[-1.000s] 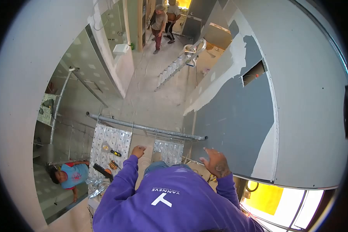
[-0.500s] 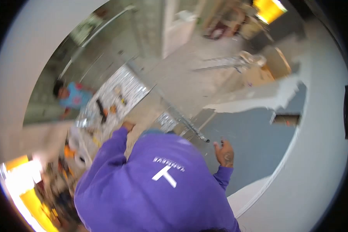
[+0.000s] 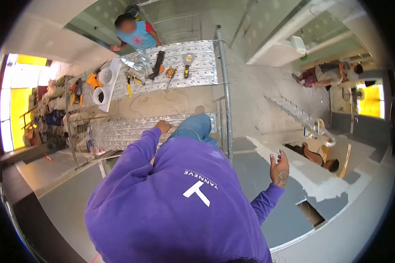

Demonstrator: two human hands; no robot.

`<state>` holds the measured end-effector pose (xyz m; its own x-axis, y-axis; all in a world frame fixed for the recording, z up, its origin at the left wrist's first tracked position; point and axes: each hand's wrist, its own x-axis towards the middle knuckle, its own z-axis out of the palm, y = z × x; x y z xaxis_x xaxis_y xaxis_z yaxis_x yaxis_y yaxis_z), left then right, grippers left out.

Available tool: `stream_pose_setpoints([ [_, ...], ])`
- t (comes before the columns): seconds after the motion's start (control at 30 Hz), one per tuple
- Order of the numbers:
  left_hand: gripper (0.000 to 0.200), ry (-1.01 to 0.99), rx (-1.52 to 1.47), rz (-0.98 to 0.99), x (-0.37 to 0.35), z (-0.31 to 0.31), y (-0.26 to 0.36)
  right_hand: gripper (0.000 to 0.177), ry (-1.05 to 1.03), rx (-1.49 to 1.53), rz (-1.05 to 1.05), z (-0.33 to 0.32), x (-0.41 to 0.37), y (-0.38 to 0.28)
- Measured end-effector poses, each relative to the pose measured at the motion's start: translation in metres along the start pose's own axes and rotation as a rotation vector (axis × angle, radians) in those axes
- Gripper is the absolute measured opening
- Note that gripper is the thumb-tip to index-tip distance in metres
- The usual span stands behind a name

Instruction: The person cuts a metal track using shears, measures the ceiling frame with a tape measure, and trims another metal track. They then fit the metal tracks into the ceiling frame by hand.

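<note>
My left hand (image 3: 163, 127) is beside my jeans, in front of the lower perforated metal plank (image 3: 127, 131). Its fingers are small in view and curl partly out of sight. I see nothing in it, and contact with the plank cannot be judged. My right hand (image 3: 280, 170), tattooed near the wrist, is raised to the right with thumb and forefinger apart. It appears to hold nothing, and behind it is a grey-blue board surface (image 3: 267, 215) with white compound. On the upper metal plank (image 3: 202, 50) lie a putty knife (image 3: 187, 65), a tape measure (image 3: 171, 72) and a long black tool (image 3: 158, 65).
White buckets (image 3: 105, 76) and an orange tool (image 3: 93, 80) stand at the upper plank's left end. A scaffold post (image 3: 226, 96) rises beside my legs. A ladder (image 3: 296, 115) is at the right. One person (image 3: 140, 37) is beyond the plank; others are on the right. The board has a rectangular opening (image 3: 311, 213).
The view has turned and become sharper, bringing the lower plank, ladder and people on the right into view. My right hand is farther right in the picture, still raised.
</note>
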<state>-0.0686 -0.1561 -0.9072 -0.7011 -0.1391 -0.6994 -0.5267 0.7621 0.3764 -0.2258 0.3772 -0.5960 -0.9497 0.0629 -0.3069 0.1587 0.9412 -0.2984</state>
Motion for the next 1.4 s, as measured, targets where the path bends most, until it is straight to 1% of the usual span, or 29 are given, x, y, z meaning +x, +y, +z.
stream_pose_setpoints([
  [0.03, 0.058, 0.000, 0.036, 0.009, 0.001, 0.011, -0.025, 0.049, -0.017, 0.007, -0.031, 0.003, 0.012, -0.009],
  [0.07, 0.057, -0.064, -0.090, -0.045, 0.023, 0.043, -0.076, 0.049, -0.043, 0.008, -0.035, 0.003, 0.023, -0.020],
  [0.13, 0.057, -0.084, -0.141, -0.123, 0.025, 0.053, -0.105, 0.050, -0.090, 0.001, -0.030, -0.002, 0.043, -0.042],
  [0.23, 0.058, 0.019, -0.006, 0.004, 0.026, 0.058, -0.113, 0.050, -0.012, -0.085, -0.167, -0.008, 0.075, -0.046],
  [0.27, 0.058, 0.071, 0.080, 0.097, 0.028, 0.059, -0.113, 0.051, -0.078, -0.061, -0.077, -0.022, 0.085, -0.062],
  [0.37, 0.059, -0.029, -0.182, -0.076, 0.062, 0.053, -0.113, 0.045, 0.064, -0.224, -0.271, -0.034, 0.128, -0.045],
  [0.47, 0.059, -0.049, -0.126, -0.105, 0.128, 0.060, -0.118, 0.042, 0.113, -0.266, -0.173, -0.055, 0.155, -0.111],
  [0.53, 0.059, 0.016, -0.317, -0.167, 0.145, 0.005, -0.071, 0.042, 0.044, -0.192, -0.263, -0.040, 0.192, -0.140],
  [0.57, 0.058, 0.053, -0.413, -0.193, 0.144, -0.040, -0.032, 0.042, -0.001, -0.151, -0.317, -0.024, 0.214, -0.155],
  [0.6, 0.064, 0.075, -0.317, -0.315, 0.168, -0.043, -0.025, 0.041, -0.062, -0.071, -0.345, -0.001, 0.237, -0.172],
  [0.67, 0.068, 0.134, -0.152, -0.348, 0.216, -0.054, -0.011, 0.040, -0.212, 0.085, -0.340, 0.063, 0.289, -0.193],
  [0.73, 0.068, 0.453, -0.098, -0.256, 0.267, -0.055, -0.009, 0.039, -0.398, 0.215, -0.304, 0.152, 0.345, -0.192],
  [0.77, 0.067, 0.574, -0.129, -0.150, 0.283, -0.076, 0.002, 0.038, -0.490, 0.270, -0.308, 0.196, 0.375, -0.191],
  [0.8, 0.065, 0.697, -0.157, -0.046, 0.299, -0.103, 0.014, 0.035, -0.588, 0.350, -0.151, 0.235, 0.400, -0.201],
  [0.83, 0.064, 0.732, -0.096, -0.052, 0.326, -0.112, 0.014, 0.032, -0.683, 0.425, 0.011, 0.272, 0.425, -0.211],
  [0.9, 0.064, 0.781, -0.079, -0.072, 0.370, -0.138, 0.016, 0.027, -0.706, 0.508, 0.177, 0.348, 0.479, -0.216],
  [0.97, 0.066, 0.800, -0.101, -0.085, 0.419, -0.170, 0.007, 0.025, -0.543, 0.442, 0.214, 0.423, 0.527, -0.226],
  [1.0, 0.068, 0.807, -0.081, -0.124, 0.448, -0.178, -0.002, 0.026, -0.434, 0.254, -0.071, 0.476, 0.565, -0.209],
  [1.03, 0.068, 0.763, 0.145, -0.228, 0.474, -0.184, -0.012, 0.027, -0.353, 0.191, -0.184, 0.513, 0.595, -0.205],
  [1.07, 0.066, 0.609, 0.243, -0.277, 0.487, -0.199, -0.017, 0.029, -0.262, 0.120, -0.289, 0.549, 0.624, -0.202],
  [1.1, 0.064, 0.508, 0.118, -0.253, 0.507, -0.198, -0.030, 0.032, -0.409, 0.254, -0.060, 0.566, 0.648, -0.208],
  [1.13, 0.063, 0.454, 0.182, -0.270, 0.508, -0.200, -0.025, 0.034, -0.514, 0.362, 0.189, 0.582, 0.672, -0.214],
  [1.17, 0.064, 0.483, 0.123, -0.279, 0.514, -0.196, -0.023, 0.036, -0.330, -0.083, -0.367, 0.611, 0.704, -0.187],
  [1.2, 0.066, 0.484, 0.247, -0.248, 0.525, -0.185, -0.032, 0.041, -0.094, -0.482, -0.930, 0.646, 0.718, -0.155],
  [1.23, 0.064, 0.553, 0.108, -0.297, 0.536, -0.172, -0.035, 0.043, 0.094, -0.450, -0.921, 0.654, 0.709, -0.153],
  [1.27, 0.062, 0.639, 0.167, -0.362, 0.554, -0.153, -0.043, 0.047, 0.094, -0.494, -0.819, 0.660, 0.705, -0.167],
  [1.3, 0.063, 0.527, 0.168, -0.394, 0.547, -0.165, -0.036, 0.051, 0.086, -0.595, -0.699, 0.661, 0.699, -0.176],
  [1.37, 0.065, 0.541, 0.058, -0.331, 0.534, -0.170, -0.024, 0.062, 0.113, -0.755, -0.430, 0.652, 0.694, -0.191],
  [1.4, 0.067, 0.517, 0.051, -0.330, 0.516, -0.185, -0.017, 0.063, 0.036, -0.315, -0.230, 0.625, 0.666, -0.228],
])
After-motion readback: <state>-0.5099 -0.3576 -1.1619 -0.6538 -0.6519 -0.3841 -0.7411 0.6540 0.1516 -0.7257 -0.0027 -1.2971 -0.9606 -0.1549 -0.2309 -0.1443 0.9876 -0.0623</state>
